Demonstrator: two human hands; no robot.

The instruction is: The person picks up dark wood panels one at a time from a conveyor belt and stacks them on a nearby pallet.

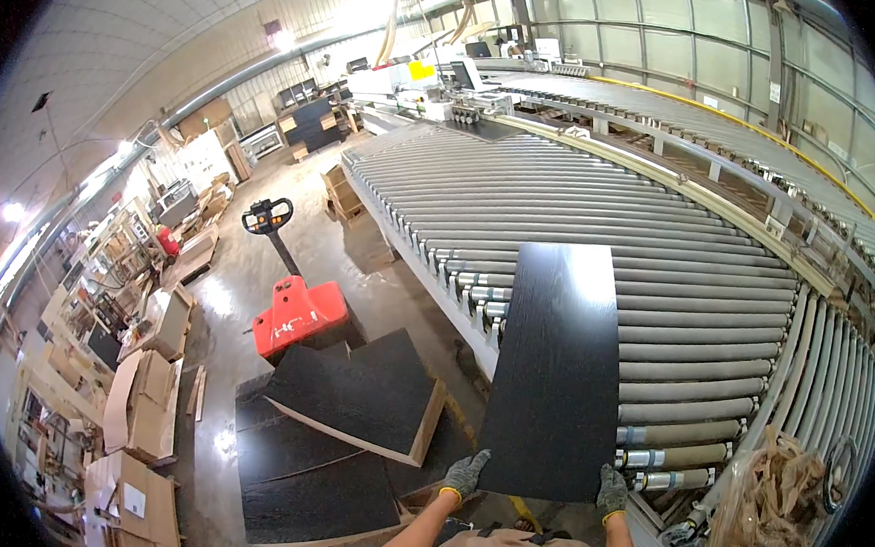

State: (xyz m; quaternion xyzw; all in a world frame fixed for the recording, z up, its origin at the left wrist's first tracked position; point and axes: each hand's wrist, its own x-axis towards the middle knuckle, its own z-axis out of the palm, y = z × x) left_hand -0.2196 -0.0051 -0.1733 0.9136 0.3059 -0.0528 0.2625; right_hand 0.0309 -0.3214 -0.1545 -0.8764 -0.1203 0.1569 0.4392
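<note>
I hold a long black wood-grain panel by its near end, lying lengthwise across the roller conveyor. My left hand, in a grey glove, grips the panel's near left corner. My right hand, also gloved, grips the near right corner. The far end of the panel rests on the rollers and catches a glare from the lights. Both forearms come up from the lower edge.
Stacks of black panels sit on the floor to my left, with a red pallet jack behind them. Cardboard boxes line the far left. A bag of brown scrap stands at the right. Machinery stands at the conveyor's far end.
</note>
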